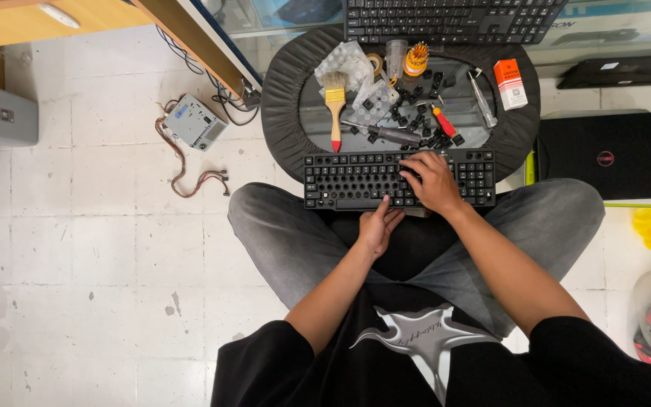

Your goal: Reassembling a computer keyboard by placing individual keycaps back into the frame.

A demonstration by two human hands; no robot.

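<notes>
A black keyboard (356, 179) with most keycaps removed rests across my lap and the rim of a round padded tray (280, 90). My left hand (379, 226) holds the keyboard's near edge from below, thumb on the frame. My right hand (432, 181) lies on top of the keyboard's right half, fingers curled down onto the key area; whether a keycap is pinched under them is hidden. Loose black keycaps (416, 113) lie scattered in the tray just beyond.
The tray also holds a yellow-handled brush (334, 105), a dark screwdriver (386, 133), a red-handled tool (443, 120), clear plastic bags and a small orange-white box (510, 84). A second keyboard (446, 19) lies behind, a closed black laptop (612, 154) at right, a power supply (194, 120) on the tiled floor.
</notes>
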